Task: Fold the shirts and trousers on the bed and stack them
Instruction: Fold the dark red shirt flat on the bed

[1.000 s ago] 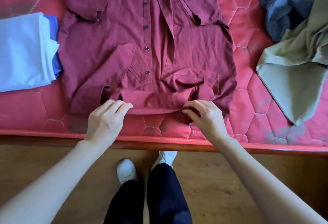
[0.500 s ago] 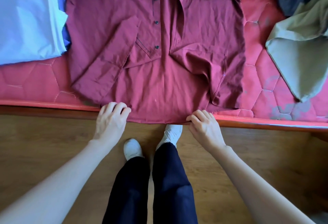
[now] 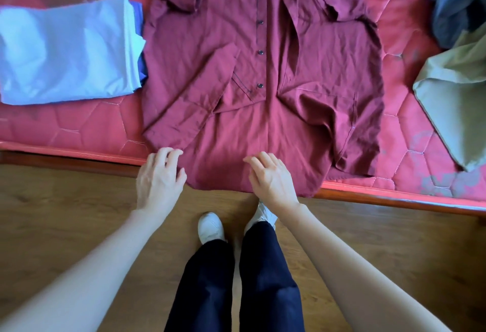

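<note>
At the bed's near edge, both the left hand point(image 3: 160, 175) and right hand point(image 3: 272, 176) have released the maroon shirt's point(image 3: 263, 110) hem, fingers loosely spread, leaving it flattened for folding.

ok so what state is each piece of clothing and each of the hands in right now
dark red button-up shirt: spread flat, sleeves folded in, hem hanging over the bed edge
pale blue folded garment: folded, on top of a darker blue one
olive green garment: unfolded, crumpled
dark grey-blue garment: unfolded, bunched
left hand: fingers loosely curled, holding nothing
right hand: fingers relaxed over the hem, holding nothing
</note>
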Demonstrator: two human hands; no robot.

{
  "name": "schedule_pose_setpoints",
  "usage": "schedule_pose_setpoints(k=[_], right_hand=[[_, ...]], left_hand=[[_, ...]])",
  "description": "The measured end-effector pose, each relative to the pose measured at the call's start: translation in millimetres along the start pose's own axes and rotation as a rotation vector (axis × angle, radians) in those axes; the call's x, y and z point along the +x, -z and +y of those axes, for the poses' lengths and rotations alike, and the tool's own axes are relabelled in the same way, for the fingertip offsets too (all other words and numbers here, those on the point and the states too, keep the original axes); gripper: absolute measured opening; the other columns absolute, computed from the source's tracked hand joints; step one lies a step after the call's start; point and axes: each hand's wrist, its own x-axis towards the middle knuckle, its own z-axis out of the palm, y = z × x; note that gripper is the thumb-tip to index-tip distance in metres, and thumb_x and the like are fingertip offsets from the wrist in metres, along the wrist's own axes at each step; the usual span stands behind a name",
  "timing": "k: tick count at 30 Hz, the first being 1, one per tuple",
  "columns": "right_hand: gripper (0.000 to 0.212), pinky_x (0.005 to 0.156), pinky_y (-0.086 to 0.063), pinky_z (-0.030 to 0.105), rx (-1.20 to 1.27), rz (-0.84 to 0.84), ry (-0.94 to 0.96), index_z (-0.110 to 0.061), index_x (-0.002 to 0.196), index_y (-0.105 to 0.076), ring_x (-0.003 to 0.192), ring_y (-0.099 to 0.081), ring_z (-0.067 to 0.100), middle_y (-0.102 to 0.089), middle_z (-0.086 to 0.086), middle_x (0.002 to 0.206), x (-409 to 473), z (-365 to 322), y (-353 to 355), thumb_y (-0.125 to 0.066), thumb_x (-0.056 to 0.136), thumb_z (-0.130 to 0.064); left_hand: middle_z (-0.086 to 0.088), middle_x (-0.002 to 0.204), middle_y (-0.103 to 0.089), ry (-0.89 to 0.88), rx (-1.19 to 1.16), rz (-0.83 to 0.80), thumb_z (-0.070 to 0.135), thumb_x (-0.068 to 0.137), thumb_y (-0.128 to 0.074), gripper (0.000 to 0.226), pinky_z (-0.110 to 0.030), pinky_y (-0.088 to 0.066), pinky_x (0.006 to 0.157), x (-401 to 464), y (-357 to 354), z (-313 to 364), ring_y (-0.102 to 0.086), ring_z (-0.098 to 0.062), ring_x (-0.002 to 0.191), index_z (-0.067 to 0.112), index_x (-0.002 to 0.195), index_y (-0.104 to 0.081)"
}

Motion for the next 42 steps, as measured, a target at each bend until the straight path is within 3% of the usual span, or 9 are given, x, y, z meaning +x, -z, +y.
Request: schedule_pose_setpoints(k=[5, 9, 12, 15, 23, 27, 30, 37, 42], right_hand=[[0.043, 0.075, -0.049, 0.044, 0.017, 0.012, 0.009, -0.007, 0.125, -0.060, 0.099, -0.057, 0.033, -0.060, 0.014, 0.116, 65, -39, -28, -0.060, 0.082, -0.004], [0.047, 0.083, -0.048, 0.045, -0.083, 0.087, -0.044, -0.011, 0.129, -0.059, 0.116, -0.054, 0.033, -0.055, 0.016, 0.129, 110, -46, -40, -0.060, 0.082, -0.005], [0.047, 0.074, -0.049, 0.043, -0.200, 0.207, 0.062, -0.013, 0.119, -0.066, 0.101, -0.062, 0.032, -0.062, 0.017, 0.119, 133, -45, -36, -0.065, 0.074, 0.000], [0.042, 0.068, -0.047, 0.040, -0.337, 0.191, 0.169, -0.017, 0.107, -0.071, 0.089, -0.062, 0.029, -0.065, 0.012, 0.110, 150, -44, -29, -0.069, 0.068, -0.003], [0.013, 0.069, -0.046, 0.038, -0.313, 0.155, 0.450, -0.013, 0.069, -0.070, 0.084, -0.066, 0.028, -0.067, 0.004, 0.082, 151, -37, -7, -0.076, 0.069, -0.024], [0.012, 0.067, -0.046, 0.033, -0.316, 0.186, 0.464, -0.013, 0.068, -0.063, 0.060, -0.061, 0.023, -0.061, 0.000, 0.061, 122, -35, -4, -0.071, 0.076, -0.016], [0.010, 0.058, -0.045, 0.029, -0.265, 0.153, 0.437, -0.012, 0.068, -0.062, 0.050, -0.057, 0.023, -0.057, -0.001, 0.055, 74, -39, -8, -0.069, 0.076, -0.010], [0.018, 0.044, -0.046, 0.028, -0.142, -0.046, 0.300, -0.014, 0.077, -0.070, 0.051, -0.059, 0.020, -0.058, -0.001, 0.061, -1, -52, -35, -0.082, 0.064, -0.008], [0.018, 0.039, -0.043, 0.025, -0.034, -0.075, 0.245, -0.010, 0.083, -0.070, 0.061, -0.065, 0.023, -0.063, 0.002, 0.070, -12, -49, -33, -0.080, 0.071, -0.019]], left_hand=[[-0.010, 0.102, -0.053, 0.139, -0.046, 0.053, 0.026, 0.069, -0.082, 0.050, -0.043, -0.052, 0.062, 19, -8, -17, -0.057, -0.033, 0.083, 0.011, 0.107, -0.053], [-0.004, 0.081, -0.056, 0.051, -0.078, 0.102, 0.014, 0.068, -0.078, 0.025, -0.036, -0.046, 0.049, 28, -13, -18, -0.057, -0.028, 0.070, 0.013, 0.085, -0.060], [-0.001, 0.069, -0.056, -0.015, -0.096, 0.165, 0.006, 0.068, -0.073, 0.014, -0.032, -0.041, 0.044, 31, -14, -22, -0.056, -0.025, 0.064, 0.013, 0.075, -0.062], [0.002, 0.067, -0.055, -0.080, -0.113, 0.206, 0.009, 0.075, -0.061, 0.006, -0.031, -0.042, 0.045, 32, -12, -28, -0.055, -0.022, 0.065, 0.015, 0.073, -0.061], [0.004, 0.075, -0.059, -0.308, -0.148, 0.183, 0.007, 0.085, -0.054, 0.013, -0.023, -0.044, 0.057, 13, -9, -47, -0.052, -0.015, 0.070, 0.012, 0.080, -0.064], [0.003, 0.082, -0.061, -0.297, -0.132, 0.107, 0.002, 0.082, -0.054, 0.017, -0.027, -0.050, 0.055, -3, -8, -60, -0.054, -0.017, 0.076, 0.010, 0.090, -0.066], [-0.001, 0.083, -0.059, -0.213, -0.124, 0.045, -0.010, 0.068, -0.067, 0.029, -0.033, -0.049, 0.050, -10, -2, -65, -0.054, -0.024, 0.078, 0.009, 0.090, -0.065], [-0.009, 0.084, -0.051, 0.045, -0.192, 0.074, -0.009, 0.066, -0.065, 0.025, -0.035, -0.043, 0.051, -20, 1, -68, -0.052, -0.027, 0.075, 0.007, 0.084, -0.058], [-0.007, 0.081, -0.050, -0.001, -0.124, 0.050, -0.012, 0.060, -0.066, 0.030, -0.035, -0.042, 0.052, -30, -4, -70, -0.051, -0.028, 0.072, 0.008, 0.081, -0.058]])
